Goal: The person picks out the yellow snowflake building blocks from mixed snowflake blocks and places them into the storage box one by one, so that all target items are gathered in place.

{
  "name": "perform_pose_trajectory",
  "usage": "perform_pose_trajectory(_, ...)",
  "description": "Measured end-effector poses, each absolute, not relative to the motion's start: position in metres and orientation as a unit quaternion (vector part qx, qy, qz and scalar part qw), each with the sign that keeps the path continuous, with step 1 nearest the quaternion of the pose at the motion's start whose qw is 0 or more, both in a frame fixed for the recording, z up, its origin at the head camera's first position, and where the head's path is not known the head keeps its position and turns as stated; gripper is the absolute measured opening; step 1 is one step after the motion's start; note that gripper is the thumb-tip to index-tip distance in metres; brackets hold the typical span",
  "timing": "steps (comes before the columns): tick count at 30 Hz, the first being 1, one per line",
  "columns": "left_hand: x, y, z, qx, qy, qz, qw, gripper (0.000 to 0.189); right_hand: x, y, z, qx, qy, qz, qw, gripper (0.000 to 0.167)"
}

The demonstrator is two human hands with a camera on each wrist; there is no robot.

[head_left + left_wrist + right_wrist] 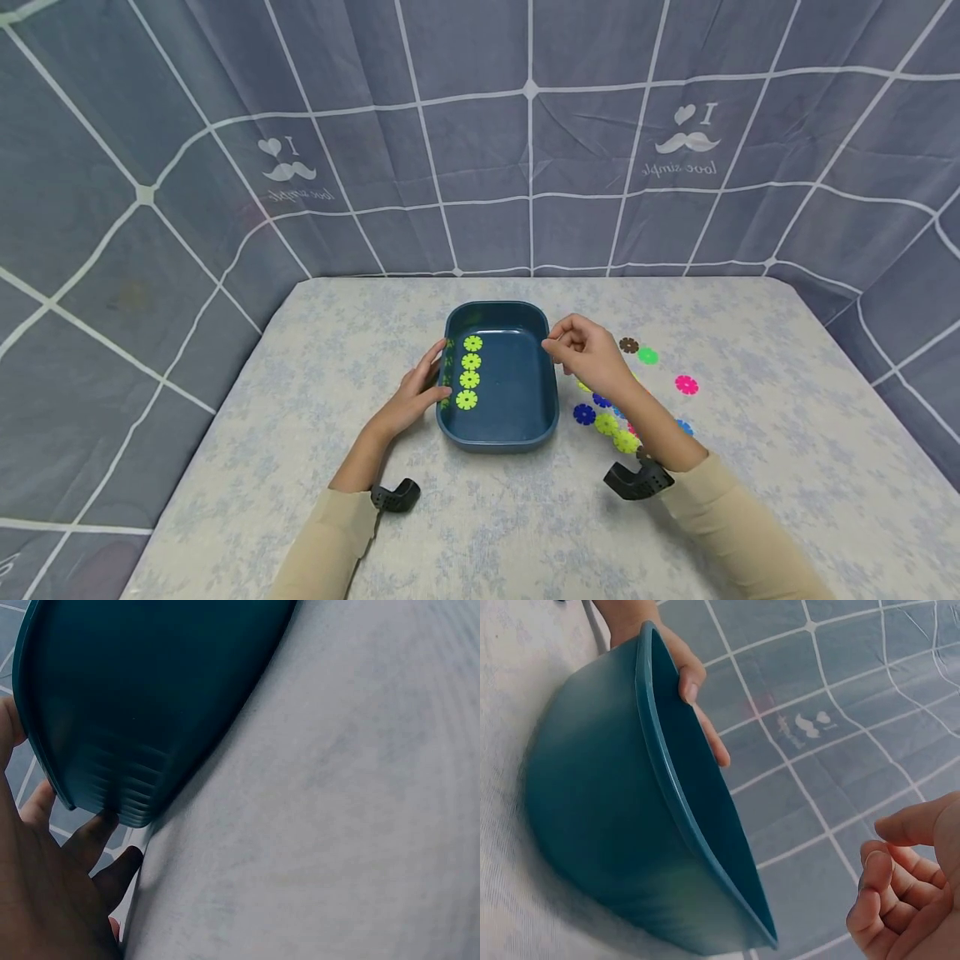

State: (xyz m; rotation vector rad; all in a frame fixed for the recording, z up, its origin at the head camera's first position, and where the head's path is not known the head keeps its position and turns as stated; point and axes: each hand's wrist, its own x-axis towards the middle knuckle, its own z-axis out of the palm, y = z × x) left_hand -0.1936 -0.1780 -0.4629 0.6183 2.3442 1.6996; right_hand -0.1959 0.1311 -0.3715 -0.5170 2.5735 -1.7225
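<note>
A dark teal plastic tub (pixel 517 433) stands on the table. Along its left side inside, several yellow-green notched discs (pixel 469 379) lie in a column. My left hand (pixel 408 402) holds the tub's left wall, thumb over the rim and fingers along the outside; the left wrist view shows these fingers (pixel 90 838) against the wall. Just above the right rim is my right hand (pixel 588 354), fingers bent and thumb close to the index fingertip. In the right wrist view, whether anything thin sits between the right hand's (pixel 911 881) fingertips is unclear.
Loose notched discs lie right of the tub, partly under the right forearm: dark blue (pixel 584 414), yellow-green (pixel 624 441), pink (pixel 686 384), green (pixel 648 356) and brown (pixel 628 344). A patterned cloth (pixel 337 333) covers the table. Grey gridded curtains (pixel 480 150) hang behind.
</note>
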Motion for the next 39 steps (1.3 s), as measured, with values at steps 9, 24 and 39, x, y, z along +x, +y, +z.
perform_pose_trajectory(9, -0.193, -0.177, -0.460, 0.190, 0.794, 0.569, 0.099, 0.075, -0.193, 0.154, -0.374, -0.130, 0.814, -0.567, 0.004, 0.020)
perform_pose_trajectory(24, -0.177, -0.172, -0.426, 0.184, 0.798, 0.563, 0.114, 0.074, -0.195, 0.189, -0.389, -0.078, 0.831, -0.550, -0.003, 0.025)
perform_pose_trajectory(39, -0.177, -0.171, -0.426, 0.182, 0.799, 0.561, 0.116, 0.074, -0.200, 0.218, -0.412, -0.039, 0.850, -0.525, -0.010, 0.029)
